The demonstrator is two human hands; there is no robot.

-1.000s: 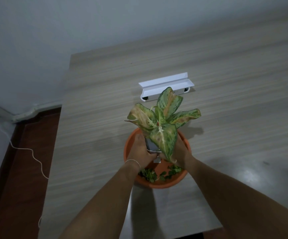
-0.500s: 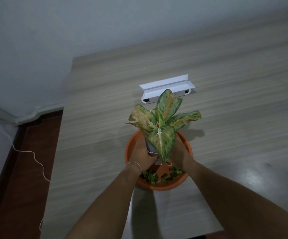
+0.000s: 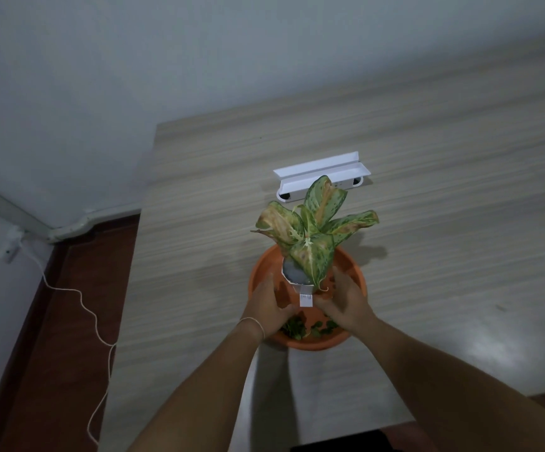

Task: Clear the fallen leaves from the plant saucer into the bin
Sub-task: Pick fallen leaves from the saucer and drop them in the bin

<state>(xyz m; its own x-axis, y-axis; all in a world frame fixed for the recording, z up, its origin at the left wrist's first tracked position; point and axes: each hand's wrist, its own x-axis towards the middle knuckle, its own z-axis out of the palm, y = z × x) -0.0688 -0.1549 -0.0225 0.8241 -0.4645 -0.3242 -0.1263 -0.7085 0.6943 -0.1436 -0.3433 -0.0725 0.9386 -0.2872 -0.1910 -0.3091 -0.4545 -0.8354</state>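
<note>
None of the clearing is done, as far as this view shows: the leaves still lie in the saucer and no bin is in sight. The wooden table (image 3: 427, 190) spreads out beyond the fingers, with a white tray (image 3: 321, 177) further off past the plant. The orange saucer (image 3: 356, 272) sits under both hands, its rim curving outside the fingertips on either side. The plant (image 3: 310, 233) rises just ahead of the fingers in a small grey pot (image 3: 292, 274), which appears lifted or tilted off the saucer floor. The left hand (image 3: 269, 305) and right hand (image 3: 342, 301) flank that pot, fingers spread and curled toward it; whether they actually press on it or hang just short of it I cannot tell. A white tag (image 3: 306, 300) dangles between the two hands. The fallen leaves (image 3: 310, 329), small green scraps, lie on the saucer floor beneath the palms, nearer the wrists than the fingertips. My guess is the pot must come out first.
</note>
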